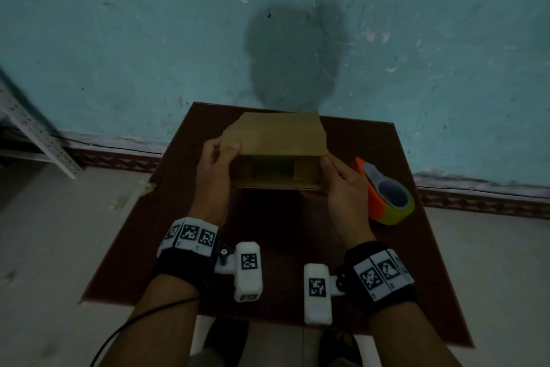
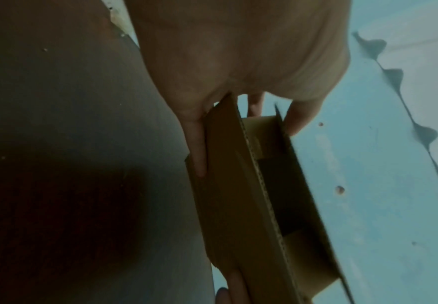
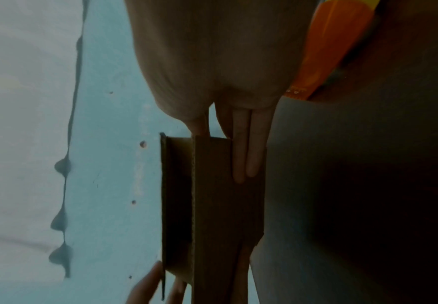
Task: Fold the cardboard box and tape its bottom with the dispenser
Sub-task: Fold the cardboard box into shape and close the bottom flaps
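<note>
A brown cardboard box (image 1: 276, 140) is held above the dark red table (image 1: 166, 226), its open end facing me with two inner flaps folded in. My left hand (image 1: 218, 155) grips its left end, thumb on the top panel. My right hand (image 1: 336, 179) grips the right end, thumb at the opening's edge. In the left wrist view, fingers (image 2: 197, 148) lie under the box (image 2: 238, 195) and the thumb sits on the far panel. In the right wrist view, two fingers (image 3: 248, 156) lie flat along the box (image 3: 217, 205). An orange tape dispenser (image 1: 387, 191) with a yellow-green roll lies just right of my right hand.
The table stands against a teal wall (image 1: 268, 24). A grey metal shelf frame (image 1: 38, 134) stands at the left on the pale floor. A black cable (image 1: 125, 334) runs from my left wrist band. The dispenser (image 3: 324, 47) shows orange behind my right hand.
</note>
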